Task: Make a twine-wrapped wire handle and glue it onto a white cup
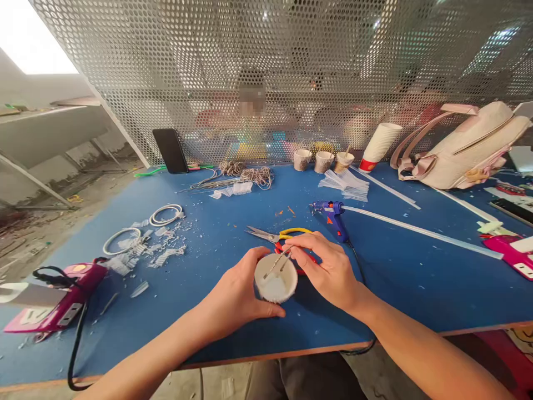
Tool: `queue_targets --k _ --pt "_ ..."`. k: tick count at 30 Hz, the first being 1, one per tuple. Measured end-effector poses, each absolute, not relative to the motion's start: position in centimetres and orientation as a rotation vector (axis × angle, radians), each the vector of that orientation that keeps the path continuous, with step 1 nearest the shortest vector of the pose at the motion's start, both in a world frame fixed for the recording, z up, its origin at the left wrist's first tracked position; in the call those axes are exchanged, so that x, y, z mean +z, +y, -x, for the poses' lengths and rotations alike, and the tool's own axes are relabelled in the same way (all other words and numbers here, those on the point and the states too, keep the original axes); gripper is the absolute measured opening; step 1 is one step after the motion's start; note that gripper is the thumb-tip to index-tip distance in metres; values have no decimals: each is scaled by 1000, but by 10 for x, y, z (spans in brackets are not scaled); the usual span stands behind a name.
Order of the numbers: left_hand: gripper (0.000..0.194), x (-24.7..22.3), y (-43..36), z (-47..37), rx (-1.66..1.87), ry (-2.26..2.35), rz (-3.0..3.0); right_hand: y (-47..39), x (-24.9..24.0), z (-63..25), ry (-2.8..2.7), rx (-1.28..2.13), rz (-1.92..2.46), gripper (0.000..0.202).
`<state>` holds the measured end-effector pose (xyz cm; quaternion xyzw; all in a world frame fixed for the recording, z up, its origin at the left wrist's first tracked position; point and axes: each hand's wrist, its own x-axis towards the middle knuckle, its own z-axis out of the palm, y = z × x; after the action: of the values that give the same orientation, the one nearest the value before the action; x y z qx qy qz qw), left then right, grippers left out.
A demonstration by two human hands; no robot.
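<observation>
My left hand (239, 291) is wrapped round a small white paper cup (275, 291), tilted so that its open mouth faces me. Between thumb and fingers my right hand (328, 266) pinches a thin twisted cord (275, 268), bent into a loop over the cup's mouth with an end reaching inside. Just behind the cup lie scissors (295, 231) with yellow and red handles, partly hidden by my right hand. A blue glue gun (333, 214) with a long clear glue stick (416, 229) rests beyond that hand.
Several cord bundles (256, 176) and three cord-wrapped cups (323, 161) stand at the back. Also there are stacked paper cups (381, 145), a backpack (466, 147) and a phone (170, 151). White rings (122, 241) and plastic scraps lie left, near a pink power strip (79, 289).
</observation>
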<state>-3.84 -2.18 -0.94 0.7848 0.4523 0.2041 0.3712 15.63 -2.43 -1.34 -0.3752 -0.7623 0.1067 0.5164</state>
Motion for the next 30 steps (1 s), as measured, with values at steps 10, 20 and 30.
queue_targets --k 10,20,30 --pt "88 -4 -17 51 496 876 -1926 -19 -18 -158 -1945 127 754 22" --pt "31 5 2 43 513 935 -1740 -20 -16 -153 -1944 194 712 20" --pt "21 2 -22 25 707 1285 -2129 -20 -10 -153 -1974 159 724 22"
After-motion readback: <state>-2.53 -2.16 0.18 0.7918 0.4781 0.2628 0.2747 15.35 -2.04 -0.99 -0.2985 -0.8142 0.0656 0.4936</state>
